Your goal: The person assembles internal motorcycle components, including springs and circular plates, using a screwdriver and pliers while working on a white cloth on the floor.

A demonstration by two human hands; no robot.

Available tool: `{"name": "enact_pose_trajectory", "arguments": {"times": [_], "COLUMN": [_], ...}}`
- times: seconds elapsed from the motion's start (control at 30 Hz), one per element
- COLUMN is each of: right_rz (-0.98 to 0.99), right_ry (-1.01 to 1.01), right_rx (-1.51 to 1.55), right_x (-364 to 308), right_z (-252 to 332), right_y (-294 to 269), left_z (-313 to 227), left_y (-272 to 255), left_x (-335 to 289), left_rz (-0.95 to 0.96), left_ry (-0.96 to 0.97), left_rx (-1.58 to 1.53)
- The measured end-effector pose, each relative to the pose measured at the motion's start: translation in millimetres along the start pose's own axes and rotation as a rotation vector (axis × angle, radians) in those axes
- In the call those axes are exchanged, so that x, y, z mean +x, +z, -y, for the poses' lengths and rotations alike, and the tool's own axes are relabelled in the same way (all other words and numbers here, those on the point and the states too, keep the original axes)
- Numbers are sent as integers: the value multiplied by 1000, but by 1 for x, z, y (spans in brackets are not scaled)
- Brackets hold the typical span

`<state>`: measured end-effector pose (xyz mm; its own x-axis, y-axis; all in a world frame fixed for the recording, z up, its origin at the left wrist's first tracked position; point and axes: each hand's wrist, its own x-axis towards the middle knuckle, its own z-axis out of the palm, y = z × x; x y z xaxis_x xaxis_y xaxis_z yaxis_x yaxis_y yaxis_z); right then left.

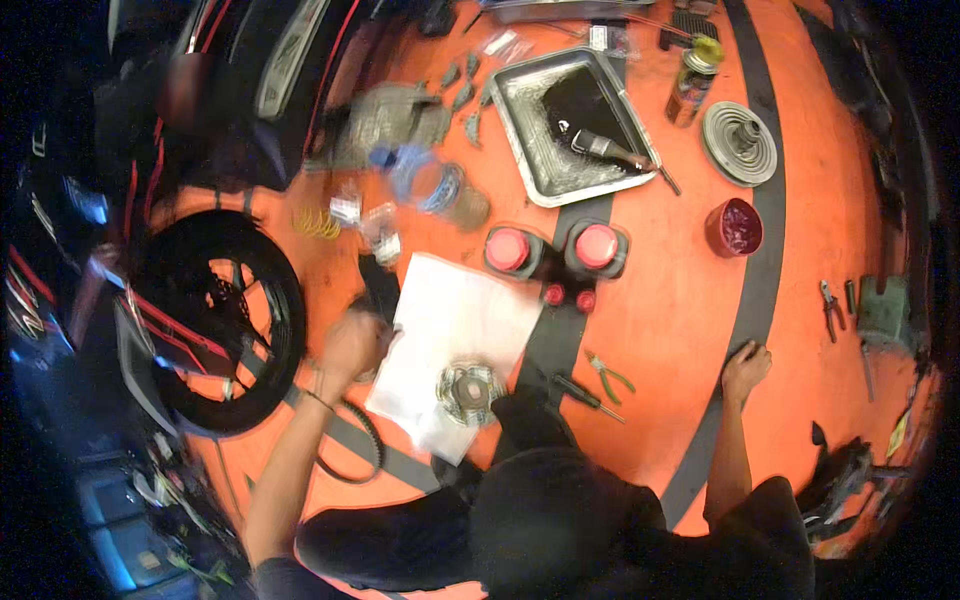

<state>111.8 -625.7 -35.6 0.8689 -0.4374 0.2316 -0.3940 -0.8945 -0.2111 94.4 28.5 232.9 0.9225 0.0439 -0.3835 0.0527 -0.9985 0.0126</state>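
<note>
My left hand [352, 345] is beside the left edge of a white paper sheet [455, 310], its fingers curled and slightly blurred. A dark, cloth-like piece [378, 288] lies against its far side; what the fingers hold is hidden. On the sheet's near part sits a round metal machine part [470, 393] with a hub in its middle. Off to the right, my right hand [747, 372] rests closed on the orange floor by a dark stripe, with nothing visible in it. Pliers with green handles [612, 378] and a screwdriver [588, 397] lie between the sheet and that hand.
A motorcycle wheel [285, 310] stands at left, with a drive belt [375, 450] near it. Beyond the sheet are two red-capped bottles [507, 250], a plastic bottle [425, 185], a metal tray [520, 165] holding a brush [592, 143], a spray can [690, 85], a pulley-like disc [740, 145] and a red cup [735, 228].
</note>
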Motion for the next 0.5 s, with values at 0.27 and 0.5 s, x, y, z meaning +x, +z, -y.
{"name": "enact_pose_trajectory", "arguments": {"times": [0.27,0.5], "right_rz": [153,629], "right_ry": [47,-557], "right_rx": [-11,429], "right_x": [19,-116], "right_z": [4,123], "right_y": [33,-31], "left_z": [60,-12], "left_y": [140,269], "left_x": [-140,-122], "left_rz": [214,-121], "left_ry": [-188,-463], "left_rx": [-790,-1063]}}
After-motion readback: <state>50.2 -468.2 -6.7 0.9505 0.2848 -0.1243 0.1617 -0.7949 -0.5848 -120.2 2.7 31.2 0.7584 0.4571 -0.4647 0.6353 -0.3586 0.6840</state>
